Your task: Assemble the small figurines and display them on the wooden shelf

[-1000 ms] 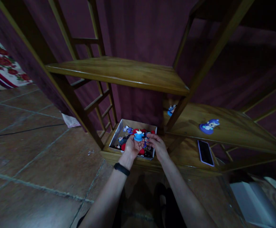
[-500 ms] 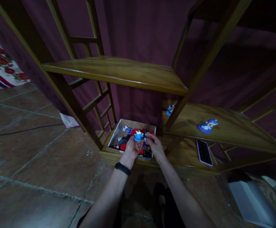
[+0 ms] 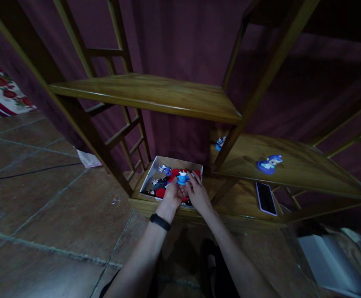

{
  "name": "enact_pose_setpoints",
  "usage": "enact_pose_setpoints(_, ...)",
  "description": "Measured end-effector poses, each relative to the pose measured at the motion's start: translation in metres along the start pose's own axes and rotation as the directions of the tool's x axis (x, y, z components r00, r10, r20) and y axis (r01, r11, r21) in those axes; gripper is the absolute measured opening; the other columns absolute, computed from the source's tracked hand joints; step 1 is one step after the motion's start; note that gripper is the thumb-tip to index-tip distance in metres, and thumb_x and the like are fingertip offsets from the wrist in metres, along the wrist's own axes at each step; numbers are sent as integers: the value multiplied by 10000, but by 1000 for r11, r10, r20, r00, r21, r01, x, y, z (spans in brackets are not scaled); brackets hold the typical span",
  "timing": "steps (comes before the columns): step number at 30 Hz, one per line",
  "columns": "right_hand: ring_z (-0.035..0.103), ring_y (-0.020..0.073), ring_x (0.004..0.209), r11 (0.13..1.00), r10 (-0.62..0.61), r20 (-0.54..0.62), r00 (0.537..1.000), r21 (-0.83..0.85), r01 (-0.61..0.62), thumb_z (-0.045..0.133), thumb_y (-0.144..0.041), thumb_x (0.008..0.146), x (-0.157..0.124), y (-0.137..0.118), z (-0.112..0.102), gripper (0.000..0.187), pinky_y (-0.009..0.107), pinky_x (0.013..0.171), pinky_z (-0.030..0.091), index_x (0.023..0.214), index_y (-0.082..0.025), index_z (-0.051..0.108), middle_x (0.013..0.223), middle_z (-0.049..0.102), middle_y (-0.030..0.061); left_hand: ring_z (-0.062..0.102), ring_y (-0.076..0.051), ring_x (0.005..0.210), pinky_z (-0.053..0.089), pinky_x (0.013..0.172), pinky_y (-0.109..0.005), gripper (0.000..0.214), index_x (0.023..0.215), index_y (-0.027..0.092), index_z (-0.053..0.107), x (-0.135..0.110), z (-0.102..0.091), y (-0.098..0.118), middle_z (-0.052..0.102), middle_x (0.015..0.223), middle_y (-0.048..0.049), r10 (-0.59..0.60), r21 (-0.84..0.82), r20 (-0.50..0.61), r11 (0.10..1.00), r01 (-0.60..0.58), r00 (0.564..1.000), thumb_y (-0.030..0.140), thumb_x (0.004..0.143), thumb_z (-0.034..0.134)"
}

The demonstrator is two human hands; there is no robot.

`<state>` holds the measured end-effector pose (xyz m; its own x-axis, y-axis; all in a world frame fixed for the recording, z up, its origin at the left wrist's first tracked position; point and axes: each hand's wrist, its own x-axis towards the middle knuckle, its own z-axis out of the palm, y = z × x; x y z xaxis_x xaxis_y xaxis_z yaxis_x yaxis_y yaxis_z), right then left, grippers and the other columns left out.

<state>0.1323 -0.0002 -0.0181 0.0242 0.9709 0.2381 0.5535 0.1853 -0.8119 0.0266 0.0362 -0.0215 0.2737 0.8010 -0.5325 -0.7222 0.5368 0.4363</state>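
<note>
A small blue and white figurine is held between my two hands, just above an open cardboard box. My left hand supports it from below, palm up, with its thumb by the figurine's base. From the right, my right hand has its fingers bent against the figurine's side. Several other figurines lie jumbled in the box, among them a white and purple one and one with a round red base. My hands hide the box's front right part.
The box stands on the low shelf of a wooden rack. To the right are a purple-based figurine on a raised shelf, another blue figurine partly behind a post, and a phone lower down. A floor cable runs at left.
My right hand has moved in to the left, closer around the blue figurine. The figurine is slightly lower over the box, and the view has shifted a little.
</note>
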Motion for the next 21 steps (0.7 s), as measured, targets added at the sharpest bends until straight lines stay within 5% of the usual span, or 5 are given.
enact_pose_setpoints(7,288,230,1332,998,1,19,1000,-59,0,385,-352,882,-3,-6,0,487,389,1070,289,1365,-302,339,1483,236,12,561,-88,474,477,530,-193,257,748,128,558,2,0,1,596,575,-20,37,-32,29,999,-36,999,217,896,367)
enact_pose_setpoints(14,259,211,1345,998,51,18,999,32,-52,366,-388,889,2,0,8,477,391,1087,266,1355,-287,360,1472,263,20,588,-88,552,484,561,-185,161,787,122,580,3,-3,1,629,646,-38,93,-63,18,994,-91,996,133,864,440)
enact_pose_setpoints(21,280,178,1333,984,76,9,997,158,-77,415,-369,864,7,9,13,473,364,1105,228,1330,-289,401,1446,319,0,576,-86,560,488,588,-203,58,822,125,613,1,-6,0,644,693,-27,179,-10,123,984,-179,976,113,777,577)
